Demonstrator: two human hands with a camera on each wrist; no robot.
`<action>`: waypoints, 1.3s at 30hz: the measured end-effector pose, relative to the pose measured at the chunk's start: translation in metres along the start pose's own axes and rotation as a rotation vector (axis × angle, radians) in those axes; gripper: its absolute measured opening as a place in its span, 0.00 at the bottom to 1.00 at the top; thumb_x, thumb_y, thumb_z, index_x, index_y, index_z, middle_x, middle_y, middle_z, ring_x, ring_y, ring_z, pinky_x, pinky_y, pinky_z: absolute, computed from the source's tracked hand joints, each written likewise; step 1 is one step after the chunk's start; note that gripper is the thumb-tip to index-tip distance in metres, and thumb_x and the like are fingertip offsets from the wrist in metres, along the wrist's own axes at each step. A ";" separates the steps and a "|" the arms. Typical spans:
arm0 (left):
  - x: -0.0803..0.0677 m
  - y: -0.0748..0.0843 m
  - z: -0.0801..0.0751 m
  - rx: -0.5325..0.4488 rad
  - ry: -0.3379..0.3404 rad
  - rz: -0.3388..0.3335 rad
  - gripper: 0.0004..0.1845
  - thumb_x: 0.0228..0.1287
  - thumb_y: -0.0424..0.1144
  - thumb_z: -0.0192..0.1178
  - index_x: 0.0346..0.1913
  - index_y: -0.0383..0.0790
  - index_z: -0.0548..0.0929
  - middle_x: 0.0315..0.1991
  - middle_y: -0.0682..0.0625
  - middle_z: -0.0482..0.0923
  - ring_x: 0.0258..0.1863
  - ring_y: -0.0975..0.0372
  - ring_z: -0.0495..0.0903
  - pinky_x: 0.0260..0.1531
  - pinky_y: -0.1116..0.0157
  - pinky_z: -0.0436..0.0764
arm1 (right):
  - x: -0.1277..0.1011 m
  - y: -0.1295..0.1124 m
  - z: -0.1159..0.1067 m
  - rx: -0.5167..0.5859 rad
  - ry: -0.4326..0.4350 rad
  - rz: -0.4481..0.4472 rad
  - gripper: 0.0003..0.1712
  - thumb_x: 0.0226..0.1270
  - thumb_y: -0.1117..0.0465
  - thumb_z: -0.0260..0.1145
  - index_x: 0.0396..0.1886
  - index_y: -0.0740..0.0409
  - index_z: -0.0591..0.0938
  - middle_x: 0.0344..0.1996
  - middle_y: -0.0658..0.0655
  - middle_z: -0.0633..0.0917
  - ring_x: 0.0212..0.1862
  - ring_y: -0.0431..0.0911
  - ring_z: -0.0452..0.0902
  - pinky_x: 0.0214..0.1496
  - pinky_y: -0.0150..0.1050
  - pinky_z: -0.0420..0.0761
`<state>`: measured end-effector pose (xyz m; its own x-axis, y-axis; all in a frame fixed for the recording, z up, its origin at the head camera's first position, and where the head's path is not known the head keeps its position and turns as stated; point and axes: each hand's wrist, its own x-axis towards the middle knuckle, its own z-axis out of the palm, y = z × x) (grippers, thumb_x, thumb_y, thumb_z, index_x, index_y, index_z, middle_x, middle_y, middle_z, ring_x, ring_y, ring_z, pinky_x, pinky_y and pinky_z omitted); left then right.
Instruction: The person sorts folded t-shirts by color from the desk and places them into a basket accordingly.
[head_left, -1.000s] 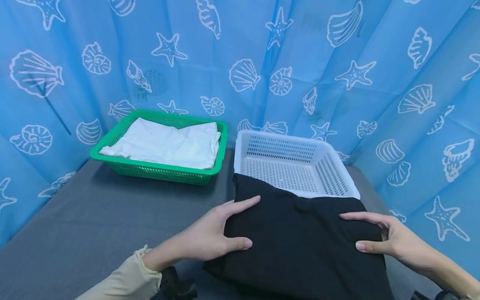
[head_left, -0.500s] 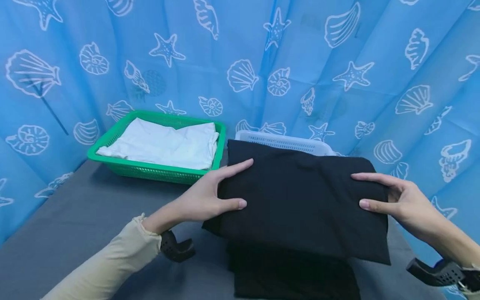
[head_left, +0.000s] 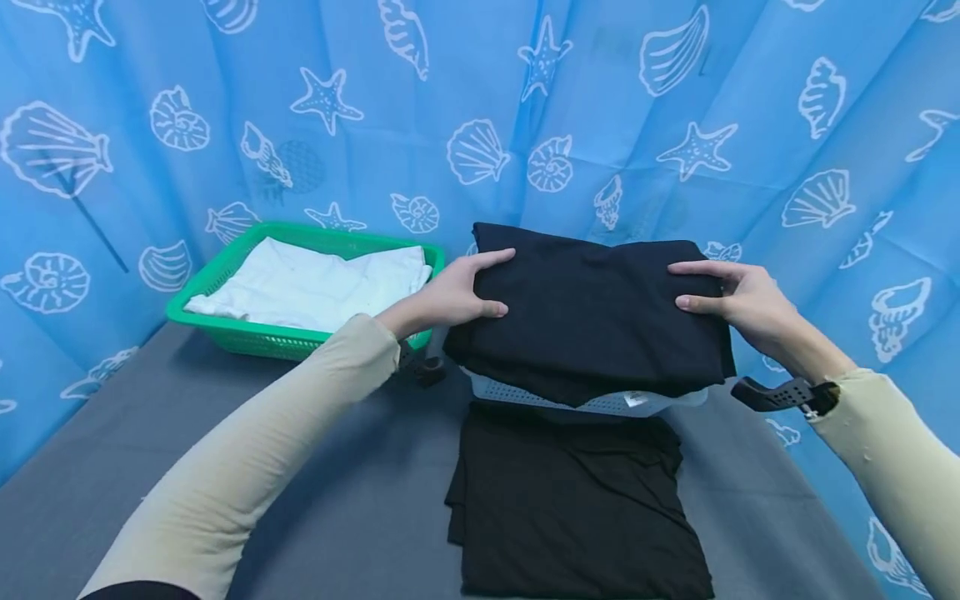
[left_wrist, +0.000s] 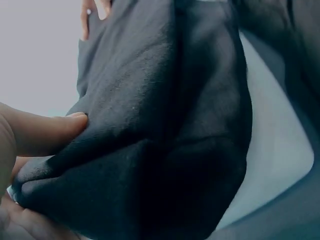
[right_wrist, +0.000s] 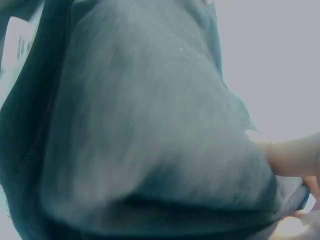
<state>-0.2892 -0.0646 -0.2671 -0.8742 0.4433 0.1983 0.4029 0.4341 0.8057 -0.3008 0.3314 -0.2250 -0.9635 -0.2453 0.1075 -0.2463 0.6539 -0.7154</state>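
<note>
A folded black garment (head_left: 592, 312) is held level over the white basket (head_left: 525, 395), hiding most of it. My left hand (head_left: 461, 292) grips the garment's left edge, thumb on top; the left wrist view shows fingers beneath the black cloth (left_wrist: 135, 110). At the opposite edge my right hand (head_left: 738, 300) pinches the cloth, its thumb and a finger on top. In the right wrist view the cloth (right_wrist: 150, 125) is blurred, with fingertips at its right side. Whether the garment touches the basket's inside is hidden.
Another folded black garment (head_left: 577, 508) lies on the grey tabletop (head_left: 345, 517) in front of the white basket. To the left stands a green basket (head_left: 247, 337) holding folded white cloth (head_left: 315, 283). A blue shell-patterned curtain (head_left: 375, 108) hangs behind.
Both hands have carried the black garment forward and up, from the near side of the white basket to over it. The other black garment on the table has come into view.
</note>
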 end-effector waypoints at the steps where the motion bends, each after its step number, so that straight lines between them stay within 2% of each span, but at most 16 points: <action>1: 0.006 -0.003 0.001 0.022 -0.004 -0.021 0.43 0.63 0.33 0.68 0.77 0.51 0.59 0.70 0.47 0.64 0.66 0.57 0.67 0.61 0.61 0.68 | 0.007 0.003 0.003 -0.013 -0.002 0.000 0.33 0.66 0.52 0.70 0.68 0.57 0.74 0.65 0.60 0.68 0.53 0.48 0.73 0.42 0.32 0.80; 7: 0.029 -0.019 0.011 0.096 -0.052 -0.136 0.43 0.62 0.30 0.67 0.77 0.47 0.58 0.73 0.45 0.59 0.69 0.55 0.62 0.63 0.58 0.67 | 0.038 0.020 0.023 -0.079 -0.044 0.011 0.29 0.66 0.59 0.71 0.66 0.59 0.76 0.68 0.66 0.66 0.64 0.59 0.64 0.55 0.48 0.72; 11: 0.032 -0.021 0.017 0.129 -0.102 -0.208 0.40 0.65 0.30 0.64 0.77 0.40 0.57 0.73 0.43 0.58 0.68 0.52 0.64 0.62 0.57 0.68 | 0.045 0.029 0.032 -0.192 -0.081 0.044 0.26 0.68 0.63 0.68 0.64 0.63 0.76 0.67 0.72 0.65 0.63 0.65 0.65 0.53 0.56 0.72; 13: 0.028 -0.019 0.020 0.155 -0.097 -0.206 0.35 0.68 0.31 0.61 0.75 0.36 0.60 0.72 0.42 0.61 0.60 0.51 0.71 0.57 0.57 0.73 | 0.042 0.031 0.033 -0.285 -0.078 0.057 0.25 0.69 0.62 0.66 0.63 0.65 0.76 0.64 0.76 0.68 0.59 0.68 0.68 0.49 0.59 0.74; 14: 0.025 -0.018 0.020 0.172 -0.079 -0.192 0.33 0.68 0.32 0.60 0.74 0.35 0.63 0.65 0.41 0.70 0.51 0.52 0.77 0.51 0.59 0.76 | 0.039 0.031 0.033 -0.326 -0.067 0.061 0.24 0.70 0.61 0.64 0.62 0.66 0.77 0.62 0.78 0.69 0.57 0.70 0.70 0.48 0.60 0.75; 16: 0.014 -0.014 0.023 0.163 -0.002 -0.159 0.27 0.70 0.33 0.57 0.70 0.35 0.69 0.62 0.42 0.73 0.47 0.52 0.79 0.45 0.60 0.77 | 0.030 0.030 0.033 -0.365 -0.036 0.066 0.24 0.71 0.59 0.63 0.62 0.67 0.77 0.58 0.79 0.73 0.55 0.71 0.72 0.47 0.62 0.76; 18: -0.001 -0.011 0.026 0.126 0.101 -0.113 0.22 0.70 0.32 0.56 0.66 0.36 0.74 0.59 0.43 0.75 0.45 0.52 0.79 0.41 0.59 0.78 | 0.017 0.027 0.034 -0.344 0.001 0.060 0.24 0.73 0.57 0.61 0.61 0.67 0.77 0.55 0.79 0.75 0.55 0.70 0.73 0.46 0.61 0.77; 20: -0.020 -0.009 0.032 0.074 0.202 -0.072 0.20 0.70 0.31 0.54 0.63 0.37 0.76 0.57 0.43 0.75 0.50 0.53 0.79 0.43 0.59 0.79 | 0.002 0.024 0.036 -0.298 0.035 0.041 0.24 0.74 0.55 0.60 0.61 0.66 0.77 0.53 0.77 0.78 0.51 0.68 0.76 0.40 0.54 0.79; 21: -0.030 -0.007 0.035 0.039 0.246 -0.054 0.18 0.70 0.30 0.54 0.62 0.37 0.77 0.63 0.43 0.70 0.56 0.51 0.76 0.46 0.58 0.79 | -0.007 0.023 0.037 -0.272 0.049 0.029 0.23 0.75 0.55 0.60 0.61 0.66 0.78 0.52 0.76 0.79 0.50 0.65 0.77 0.37 0.50 0.79; 22: -0.040 -0.006 0.039 0.014 0.281 -0.032 0.18 0.70 0.30 0.53 0.60 0.38 0.78 0.62 0.44 0.70 0.54 0.53 0.77 0.45 0.58 0.80 | -0.015 0.022 0.038 -0.250 0.062 0.015 0.23 0.75 0.54 0.60 0.61 0.65 0.78 0.52 0.74 0.80 0.48 0.61 0.78 0.35 0.46 0.78; 25: -0.069 -0.003 0.049 -0.039 0.346 0.016 0.16 0.69 0.28 0.54 0.58 0.39 0.79 0.58 0.46 0.72 0.47 0.57 0.79 0.39 0.59 0.81 | -0.042 0.020 0.040 -0.195 0.095 -0.026 0.22 0.74 0.53 0.61 0.59 0.64 0.80 0.51 0.69 0.82 0.45 0.47 0.78 0.33 0.35 0.75; 28: -0.091 0.002 0.056 -0.072 0.362 0.028 0.15 0.68 0.28 0.56 0.56 0.41 0.80 0.54 0.50 0.76 0.41 0.61 0.80 0.36 0.61 0.81 | -0.067 0.019 0.042 -0.131 0.101 -0.037 0.22 0.73 0.53 0.63 0.57 0.64 0.81 0.49 0.64 0.83 0.43 0.36 0.78 0.37 0.29 0.78; 30: -0.102 0.004 0.060 -0.077 0.340 0.020 0.15 0.68 0.28 0.57 0.55 0.42 0.80 0.51 0.53 0.78 0.41 0.63 0.80 0.38 0.61 0.80 | -0.083 0.019 0.042 -0.068 0.077 -0.023 0.22 0.73 0.54 0.63 0.55 0.67 0.81 0.46 0.60 0.84 0.42 0.35 0.80 0.38 0.31 0.80; 32: -0.110 0.006 0.063 -0.091 0.277 -0.002 0.14 0.68 0.29 0.58 0.54 0.42 0.81 0.49 0.54 0.80 0.43 0.63 0.80 0.42 0.61 0.80 | -0.096 0.018 0.041 0.014 0.024 0.021 0.22 0.73 0.55 0.63 0.55 0.70 0.80 0.44 0.55 0.85 0.41 0.38 0.82 0.39 0.34 0.82; 36: -0.120 0.001 0.065 -0.183 0.049 -0.064 0.11 0.70 0.30 0.58 0.52 0.41 0.83 0.46 0.52 0.82 0.44 0.56 0.80 0.44 0.56 0.80 | -0.114 0.023 0.043 0.183 -0.115 0.133 0.21 0.74 0.58 0.62 0.55 0.73 0.79 0.43 0.53 0.85 0.41 0.46 0.84 0.41 0.41 0.84; 39: -0.124 -0.007 0.066 -0.265 -0.146 -0.155 0.11 0.72 0.32 0.57 0.53 0.37 0.83 0.44 0.48 0.83 0.41 0.55 0.82 0.42 0.54 0.82 | -0.121 0.032 0.047 0.266 -0.208 0.202 0.19 0.74 0.60 0.62 0.56 0.70 0.80 0.46 0.57 0.85 0.44 0.49 0.83 0.43 0.44 0.83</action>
<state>-0.1663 -0.0707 -0.3344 -0.8639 0.5036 -0.0042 0.1673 0.2949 0.9408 -0.1875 0.3477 -0.2935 -0.9412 -0.2881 -0.1764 0.0085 0.5019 -0.8649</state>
